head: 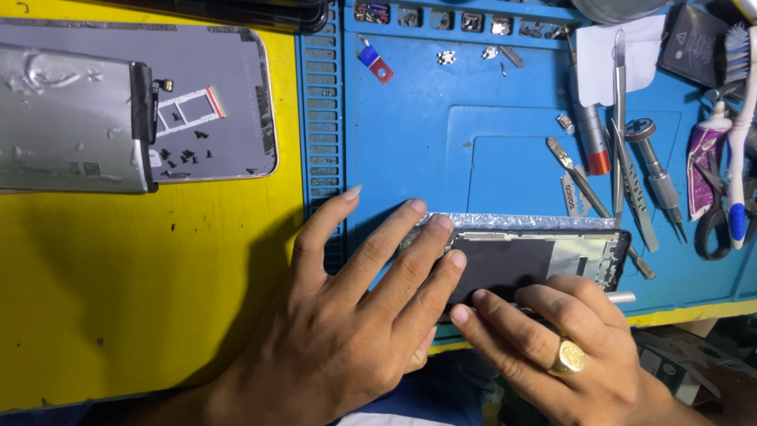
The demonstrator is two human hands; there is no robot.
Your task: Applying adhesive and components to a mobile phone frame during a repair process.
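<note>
Both hands are down on an opened phone [544, 256] lying flat at the near edge of the blue mat [410, 134], its dark inside facing up and a strip of silver foil [520, 222] running along its far edge; the left hand [355, 315] lies spread and flat, palm down, fingers splayed, with the two middle fingertips [441, 225] pressing on the phone's left end and the thumb out over the mat's ribbed border; it grips nothing, it only pins the phone; the right hand [568, 347], wearing a gold ring [568, 356], comes in from the near side with its fingers curled over the phone's near edge, the forefinger tip just beside the left hand's little finger; whether it pinches anything under those fingers I cannot tell; the two hands sit close, almost touching

Off to the right on the mat lie tweezers [620, 118], a red-tipped pen tool [591, 134], a small screwdriver [658, 173], a toothbrush [739, 134], a tube [704, 170] and a white cloth [619, 59]; a row of small metal parts [441, 17] fills the mat's far tray; on the yellow table [158, 300] to the left rests a grey back cover [236, 71] with a battery [71, 118], a card tray [189, 110] and loose black screws [185, 155] on it
</note>
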